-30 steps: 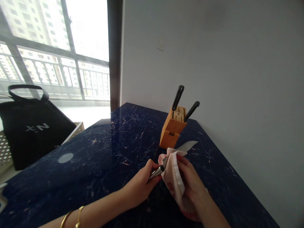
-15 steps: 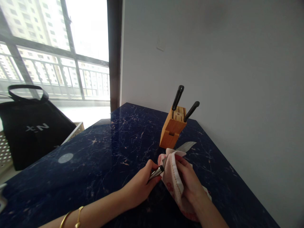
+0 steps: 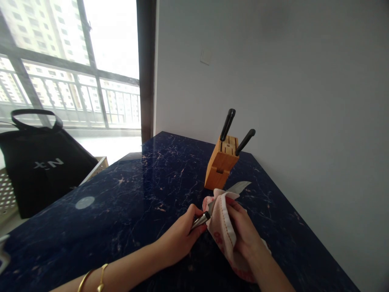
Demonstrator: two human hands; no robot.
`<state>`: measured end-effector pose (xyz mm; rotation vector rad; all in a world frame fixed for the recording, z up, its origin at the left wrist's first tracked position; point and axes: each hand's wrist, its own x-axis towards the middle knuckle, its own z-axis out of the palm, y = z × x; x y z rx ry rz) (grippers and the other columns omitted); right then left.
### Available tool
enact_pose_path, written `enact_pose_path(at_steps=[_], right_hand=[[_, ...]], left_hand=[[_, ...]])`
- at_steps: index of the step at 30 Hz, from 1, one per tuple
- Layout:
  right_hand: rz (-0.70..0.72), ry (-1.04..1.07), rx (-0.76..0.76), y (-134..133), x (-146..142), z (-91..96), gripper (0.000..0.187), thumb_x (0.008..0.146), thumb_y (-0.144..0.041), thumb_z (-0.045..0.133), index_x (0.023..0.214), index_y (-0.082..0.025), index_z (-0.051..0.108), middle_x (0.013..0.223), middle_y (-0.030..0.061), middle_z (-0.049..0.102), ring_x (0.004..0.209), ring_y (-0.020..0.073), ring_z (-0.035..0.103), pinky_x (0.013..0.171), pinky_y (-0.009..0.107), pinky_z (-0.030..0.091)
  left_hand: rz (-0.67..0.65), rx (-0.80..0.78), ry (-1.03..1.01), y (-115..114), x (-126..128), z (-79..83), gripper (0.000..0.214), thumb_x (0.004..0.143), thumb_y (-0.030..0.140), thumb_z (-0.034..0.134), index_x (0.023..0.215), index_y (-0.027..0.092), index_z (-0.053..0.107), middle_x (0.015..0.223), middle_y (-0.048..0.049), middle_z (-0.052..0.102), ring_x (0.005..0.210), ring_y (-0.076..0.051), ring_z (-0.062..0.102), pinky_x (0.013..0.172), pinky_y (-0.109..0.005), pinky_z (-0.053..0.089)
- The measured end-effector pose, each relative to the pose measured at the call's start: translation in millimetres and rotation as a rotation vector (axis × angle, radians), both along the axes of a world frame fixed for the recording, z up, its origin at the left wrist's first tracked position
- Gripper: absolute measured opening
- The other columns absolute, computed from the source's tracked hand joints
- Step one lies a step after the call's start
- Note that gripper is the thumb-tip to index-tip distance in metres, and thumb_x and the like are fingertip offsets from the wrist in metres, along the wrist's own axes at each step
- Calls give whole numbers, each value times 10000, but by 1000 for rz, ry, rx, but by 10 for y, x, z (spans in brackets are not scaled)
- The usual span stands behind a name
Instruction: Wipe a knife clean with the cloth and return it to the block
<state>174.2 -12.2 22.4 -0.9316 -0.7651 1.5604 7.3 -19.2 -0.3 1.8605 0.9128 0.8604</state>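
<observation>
My left hand (image 3: 183,234) is closed around the metal handle of a kitchen knife (image 3: 201,221), whose blade points up and to the right. A pinkish-white towel (image 3: 221,227) with red marks is wrapped over the middle of the blade, and the bare tip shows beyond it. My right hand (image 3: 243,231) grips the towel around the blade; part of its fingers is hidden by the cloth. Just behind the blade stands a wooden knife block (image 3: 221,164) with two black-handled knives in it, one upright (image 3: 227,125) and one leaning right (image 3: 245,142).
The dark blue marble-patterned table (image 3: 127,215) narrows toward a grey wall (image 3: 288,81). A pale round spot (image 3: 85,202) lies on its left part. A black bag (image 3: 45,170) rests at the left, near a bright window (image 3: 75,81). A white object (image 3: 3,253) shows at the left edge.
Almost nothing differs. The towel and my right hand have shifted very slightly on the blade; my left hand stays on the handle.
</observation>
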Motion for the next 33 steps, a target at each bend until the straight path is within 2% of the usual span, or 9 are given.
enact_pose_path(at_steps=[3, 9, 16, 24, 26, 30, 33], right_hand=[[37, 0, -16, -1, 27, -5, 226, 692, -283, 645, 892, -180, 624, 862, 66, 673, 763, 220, 632, 717, 352, 478], [-32, 12, -11, 29, 110, -19, 298, 717, -331, 620, 979, -191, 592, 928, 74, 661, 845, 242, 620, 776, 383, 465], [-3, -97, -40, -56, -69, 2, 203, 641, -270, 690, 796, -150, 638, 745, 39, 672, 637, 165, 619, 609, 259, 472], [-63, -7, -3, 38, 77, -35, 286, 700, -326, 636, 946, -183, 608, 915, 75, 665, 829, 241, 619, 763, 376, 466], [-48, -33, 3, 16, 25, -40, 261, 684, -312, 652, 908, -181, 625, 880, 64, 669, 793, 222, 622, 725, 340, 473], [5, -125, -24, -53, -103, -34, 204, 633, -284, 694, 788, -158, 650, 651, 14, 649, 564, 145, 589, 535, 237, 442], [22, -134, -23, -53, -101, -22, 209, 638, -282, 686, 798, -152, 651, 635, 19, 645, 525, 142, 575, 502, 239, 431]], left_hand=[[0, 2, -21, -2, 5, 4, 88, 832, 212, 439, 915, 194, 416, 855, -8, 575, 750, -138, 509, 687, -235, 384], [-16, 3, 7, -5, 4, 2, 95, 837, 220, 432, 925, 191, 409, 847, -6, 557, 748, -136, 500, 680, -231, 383], [8, 13, -18, 25, 18, -93, 92, 841, 218, 434, 924, 194, 404, 839, 0, 567, 749, -133, 512, 672, -224, 382], [-17, 0, 17, -14, -1, 44, 77, 839, 195, 428, 915, 190, 413, 826, 8, 561, 731, -122, 498, 664, -216, 376], [-12, 4, 3, -5, 0, 23, 76, 837, 189, 430, 910, 190, 409, 830, 6, 563, 735, -124, 501, 668, -219, 378], [1, 6, -12, 16, 6, -44, 84, 833, 182, 432, 911, 192, 403, 848, 2, 568, 749, -129, 512, 678, -228, 384], [6, 18, -14, 20, 11, -59, 90, 832, 183, 435, 917, 194, 407, 851, 3, 572, 747, -129, 512, 678, -228, 385]])
